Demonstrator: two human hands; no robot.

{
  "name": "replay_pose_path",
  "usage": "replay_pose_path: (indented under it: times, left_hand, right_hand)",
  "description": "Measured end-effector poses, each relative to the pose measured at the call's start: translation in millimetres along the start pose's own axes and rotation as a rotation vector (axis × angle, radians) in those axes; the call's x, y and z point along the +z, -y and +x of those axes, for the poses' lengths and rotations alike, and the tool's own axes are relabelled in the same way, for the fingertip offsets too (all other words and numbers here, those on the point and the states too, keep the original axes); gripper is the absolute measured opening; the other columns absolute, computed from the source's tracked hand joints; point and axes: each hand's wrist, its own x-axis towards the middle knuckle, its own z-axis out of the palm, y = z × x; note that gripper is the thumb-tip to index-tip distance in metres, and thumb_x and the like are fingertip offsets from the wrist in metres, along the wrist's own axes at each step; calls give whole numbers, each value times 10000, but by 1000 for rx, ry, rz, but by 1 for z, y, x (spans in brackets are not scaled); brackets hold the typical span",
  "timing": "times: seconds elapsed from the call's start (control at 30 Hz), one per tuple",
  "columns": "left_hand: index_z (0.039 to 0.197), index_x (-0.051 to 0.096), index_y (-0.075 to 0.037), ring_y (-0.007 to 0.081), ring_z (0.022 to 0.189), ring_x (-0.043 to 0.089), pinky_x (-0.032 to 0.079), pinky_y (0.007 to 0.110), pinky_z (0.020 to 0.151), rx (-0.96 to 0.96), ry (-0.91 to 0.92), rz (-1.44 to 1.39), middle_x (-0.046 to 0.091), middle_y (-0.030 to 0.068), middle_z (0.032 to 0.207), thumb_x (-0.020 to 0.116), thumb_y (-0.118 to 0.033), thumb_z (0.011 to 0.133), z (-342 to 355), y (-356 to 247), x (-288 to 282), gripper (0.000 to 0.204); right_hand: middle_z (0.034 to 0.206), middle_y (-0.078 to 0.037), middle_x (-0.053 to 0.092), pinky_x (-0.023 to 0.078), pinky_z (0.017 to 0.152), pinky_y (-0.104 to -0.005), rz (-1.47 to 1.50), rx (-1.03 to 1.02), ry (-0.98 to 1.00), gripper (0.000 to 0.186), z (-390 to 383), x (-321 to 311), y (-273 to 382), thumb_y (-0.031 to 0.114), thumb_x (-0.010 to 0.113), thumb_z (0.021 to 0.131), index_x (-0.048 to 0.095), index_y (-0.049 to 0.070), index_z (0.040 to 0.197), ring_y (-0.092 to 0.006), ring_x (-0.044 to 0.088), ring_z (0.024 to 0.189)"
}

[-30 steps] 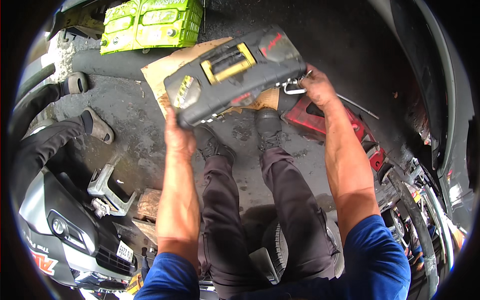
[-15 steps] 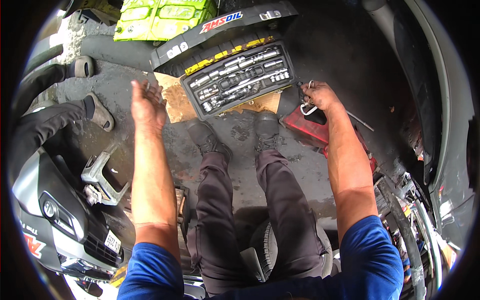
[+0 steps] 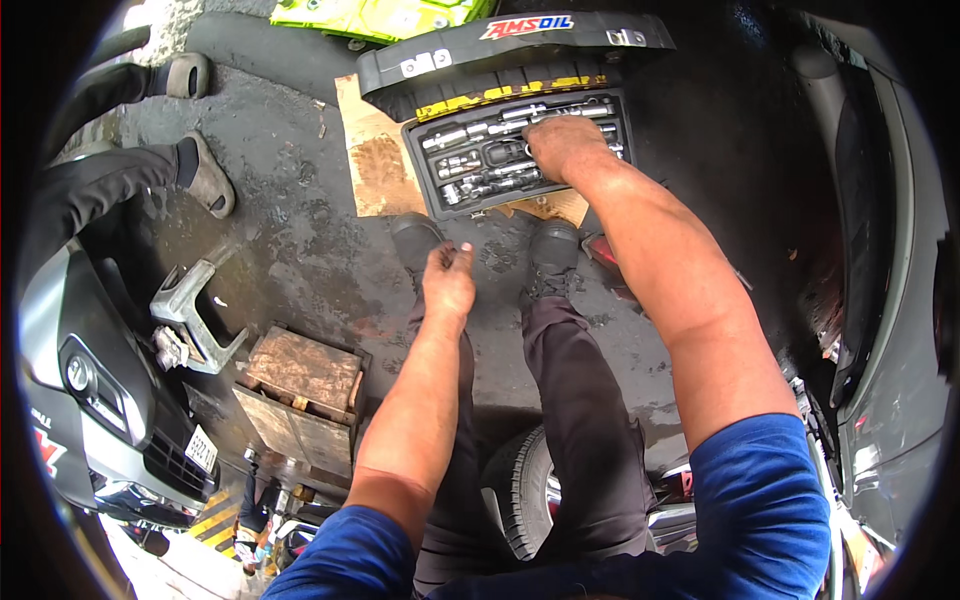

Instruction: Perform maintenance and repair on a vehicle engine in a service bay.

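An open black tool case (image 3: 430,170) with yellow trim holds rows of silver sockets and extensions and sits on cardboard (image 3: 378,180) on the floor. My right hand (image 3: 560,145) reaches into its middle, fingers closed around something I cannot make out, a bit of silver metal beside them. My left hand (image 3: 448,285) is in the air below the case, above my feet, with fingers loosely curled and thumb apart, nothing visible in it.
A lime-green battery (image 3: 380,15) is behind the lid. Another person's legs (image 3: 110,190) are at left. A metal stand (image 3: 195,320), a wooden block (image 3: 300,365) and a car front (image 3: 110,390) are lower left. A dark car body (image 3: 890,300) lines the right.
The case has gone from shut in both hands to lying open. My right hand has moved up-left into it; my left hand has moved right and down from beside it.
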Motion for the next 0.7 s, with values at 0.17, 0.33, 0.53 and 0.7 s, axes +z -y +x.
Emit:
replay_pose_path:
  times: [0.17,0.33,0.53,0.7]
  left_hand:
    - [1254,516,91,152,1033,573,432,259,926,15,55,-104,623,130,1151,649,-185,938,-2,27,-10,440]
    - [1170,581,53,116,904,599,480,241,822,179,-55,-43,659,76,1015,648,-146,934,14,17,-45,316]
    - [1102,635,32,304,940,678,510,361,864,455,-297,467,687,224,1013,620,-179,899,54,-49,-49,293]
    - [1098,638,56,383,1020,648,498,404,898,461,-169,413,674,272,1029,631,-215,863,87,-107,28,358]
  right_hand:
    - [1136,-137,684,521,906,-410,-59,-65,91,325,-3,-15,1,63,577,831,688,105,1134,-294,635,1107]
    - [1093,-140,688,518,883,-434,-44,-81,89,311,-71,-28,3,54,564,817,668,91,1107,-314,640,1061]
    - [1061,-133,685,518,877,-435,68,-59,143,281,-137,0,4,56,558,812,650,67,1077,-311,644,1043]
    - [1124,-115,671,516,896,-419,83,-21,247,294,-161,41,-6,62,566,821,645,79,1104,-289,634,1082]
